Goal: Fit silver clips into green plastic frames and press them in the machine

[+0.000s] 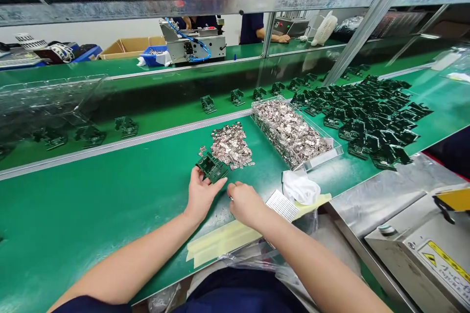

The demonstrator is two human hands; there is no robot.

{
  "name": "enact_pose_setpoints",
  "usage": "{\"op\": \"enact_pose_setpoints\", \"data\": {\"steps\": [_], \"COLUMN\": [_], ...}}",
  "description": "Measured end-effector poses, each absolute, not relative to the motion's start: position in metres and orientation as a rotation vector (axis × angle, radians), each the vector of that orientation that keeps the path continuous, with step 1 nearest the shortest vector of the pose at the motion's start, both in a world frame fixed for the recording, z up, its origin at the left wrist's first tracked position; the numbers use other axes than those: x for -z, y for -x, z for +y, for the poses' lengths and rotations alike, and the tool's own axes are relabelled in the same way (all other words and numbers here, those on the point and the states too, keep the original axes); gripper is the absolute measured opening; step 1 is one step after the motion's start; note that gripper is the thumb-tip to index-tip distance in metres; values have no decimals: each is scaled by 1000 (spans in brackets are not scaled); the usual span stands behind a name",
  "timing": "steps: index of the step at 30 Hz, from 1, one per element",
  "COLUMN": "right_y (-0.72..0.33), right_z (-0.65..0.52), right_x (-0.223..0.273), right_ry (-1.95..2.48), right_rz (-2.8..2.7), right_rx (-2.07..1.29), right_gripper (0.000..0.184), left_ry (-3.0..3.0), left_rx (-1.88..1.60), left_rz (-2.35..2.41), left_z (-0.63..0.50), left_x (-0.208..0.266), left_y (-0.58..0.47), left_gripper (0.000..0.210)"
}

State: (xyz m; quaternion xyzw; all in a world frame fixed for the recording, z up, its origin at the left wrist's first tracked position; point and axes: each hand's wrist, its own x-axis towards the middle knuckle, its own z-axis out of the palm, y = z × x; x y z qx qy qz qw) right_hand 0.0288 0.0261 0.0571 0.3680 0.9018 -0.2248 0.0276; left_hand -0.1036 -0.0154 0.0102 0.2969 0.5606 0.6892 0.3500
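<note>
My left hand (pixel 200 195) is closed on the edge of a green circuit board (pixel 213 167), held tilted just above the green tabletop. Close to its right, my right hand (pixel 244 201) has its fingers pinched together; a tiny silvery glint shows there, too small to name. The two hands are apart. Behind the board lies a loose pile of small flat metal pieces (pixel 232 145). To the right of that pile, a clear plastic tray (pixel 316 161) is filled with more such pieces.
Many green circuit boards (pixel 370 117) are heaped at the right, and several stand in a row behind the metal rail (pixel 147 144). A white cloth (pixel 300 187) and yellow tape (pixel 223 240) lie near the front edge. Across the bench, a person's hand (pixel 282 38) rests by a machine.
</note>
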Motion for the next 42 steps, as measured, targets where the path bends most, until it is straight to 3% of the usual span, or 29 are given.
{"op": "enact_pose_setpoints", "data": {"steps": [4, 9, 12, 21, 25, 29, 42], "right_y": [-46, -69, -75, -81, -79, -73, -65], "right_z": [25, 24, 25, 14, 7, 3, -3], "right_x": [-48, -40, -42, -46, -45, -41, -27], "right_ry": [-1285, -1612, -1691, -1821, -1792, -1796, -1873], "right_rz": [2862, 2446, 2145, 2245, 2731, 3051, 3058], "right_rx": [981, 2296, 2595, 2552, 2204, 1832, 1635], "right_gripper": [28, 13, 23, 25, 12, 11, 11], "left_ry": [-733, -722, -759, -997, -1039, -1052, -1121], "left_rx": [-1773, -1727, -1654, -1509, -1471, -1431, -1362], "left_rz": [1365, 1282, 1215, 1050, 952, 922, 943], "left_z": [-13, -16, -19, -31, -34, -36, -38], "left_x": [-9, -12, -12, -7, -6, -4, -2], "left_y": [104, 103, 100, 94, 93, 94, 95], "left_gripper": [60, 60, 57, 56, 50, 47, 40]}}
